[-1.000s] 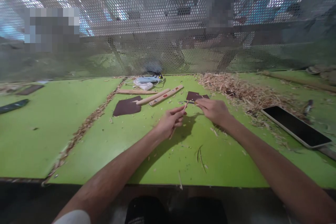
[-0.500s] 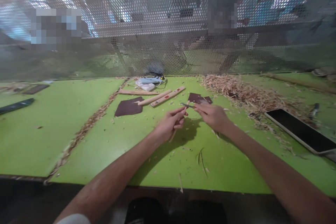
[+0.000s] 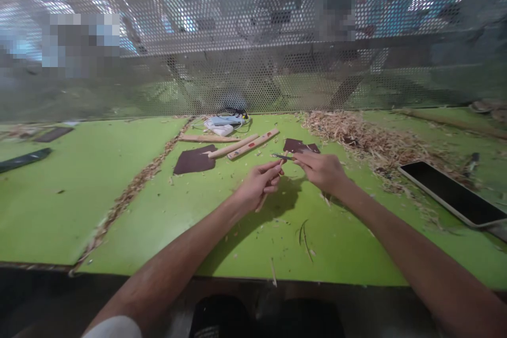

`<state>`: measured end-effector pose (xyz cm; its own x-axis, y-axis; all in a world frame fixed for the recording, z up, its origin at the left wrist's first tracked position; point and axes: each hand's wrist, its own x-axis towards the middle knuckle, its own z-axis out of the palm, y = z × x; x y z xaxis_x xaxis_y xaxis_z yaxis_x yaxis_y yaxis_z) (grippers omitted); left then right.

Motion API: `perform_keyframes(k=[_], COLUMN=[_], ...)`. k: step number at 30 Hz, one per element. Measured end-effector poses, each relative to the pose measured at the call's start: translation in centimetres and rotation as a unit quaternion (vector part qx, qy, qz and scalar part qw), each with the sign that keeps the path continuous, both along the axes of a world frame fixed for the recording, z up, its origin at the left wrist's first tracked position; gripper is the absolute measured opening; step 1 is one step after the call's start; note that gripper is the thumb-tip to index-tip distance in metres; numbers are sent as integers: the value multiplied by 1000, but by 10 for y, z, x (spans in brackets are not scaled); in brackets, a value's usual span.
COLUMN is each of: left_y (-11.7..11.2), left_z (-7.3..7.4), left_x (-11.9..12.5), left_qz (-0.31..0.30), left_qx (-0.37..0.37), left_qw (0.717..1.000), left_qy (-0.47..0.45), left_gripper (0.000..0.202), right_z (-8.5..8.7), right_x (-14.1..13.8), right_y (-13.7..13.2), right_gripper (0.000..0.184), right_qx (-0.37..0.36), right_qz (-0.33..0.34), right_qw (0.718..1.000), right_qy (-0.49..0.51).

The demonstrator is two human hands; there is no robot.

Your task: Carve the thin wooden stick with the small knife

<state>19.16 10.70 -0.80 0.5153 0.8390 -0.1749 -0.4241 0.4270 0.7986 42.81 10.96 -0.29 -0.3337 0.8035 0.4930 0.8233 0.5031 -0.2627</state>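
My left hand (image 3: 259, 184) is closed round a thin wooden stick (image 3: 261, 203), whose lower end sticks out beneath the palm and whose tip rises past the fingers. In my right hand (image 3: 322, 170) is a small knife (image 3: 282, 157), its narrow grey blade lying across the upper end of the stick. The knife's handle is mostly hidden by the fingers. Just behind the hands lies a dark brown piece of sandpaper (image 3: 295, 145). Left of them, a round wooden rod (image 3: 233, 147) rests partly on a larger brown sheet (image 3: 194, 160), beside a flat wooden strip with red marks (image 3: 253, 144).
Wood shavings (image 3: 356, 134) are heaped at the back right. A phone (image 3: 455, 193) lies on the right of the green table (image 3: 150, 232). Cables and a pale blue item (image 3: 225, 120) sit at the back, before a perforated metal screen (image 3: 253, 79). A dark blade-like object (image 3: 26, 159) lies far left.
Both hands keep their grip on the stick and knife. The knife hand has shifted very slightly, with the blade still across the stick's tip. The whole view has moved a little.
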Motion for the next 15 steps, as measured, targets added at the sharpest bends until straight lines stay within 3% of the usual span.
perform_keyframes(k=[3, 8, 12, 15], left_y=[0, 0, -3, -3], left_z=[1, 1, 2, 2], left_x=[2, 2, -1, -1], left_qz=[4, 11, -17, -12], left_qx=[-6, -14, 0, 10], left_qw=[1000, 1000, 1000, 1000], left_qy=[-3, 2, 21, 26], left_gripper=[19, 19, 23, 23], right_z=[0, -2, -1, 1], right_x=[0, 5, 40, 66], right_y=[1, 3, 15, 23], right_gripper=[43, 41, 46, 37], right_qx=[10, 7, 6, 66], right_qz=[-7, -1, -67, -130], right_qw=[999, 999, 997, 989], right_qy=[-53, -41, -38, 17])
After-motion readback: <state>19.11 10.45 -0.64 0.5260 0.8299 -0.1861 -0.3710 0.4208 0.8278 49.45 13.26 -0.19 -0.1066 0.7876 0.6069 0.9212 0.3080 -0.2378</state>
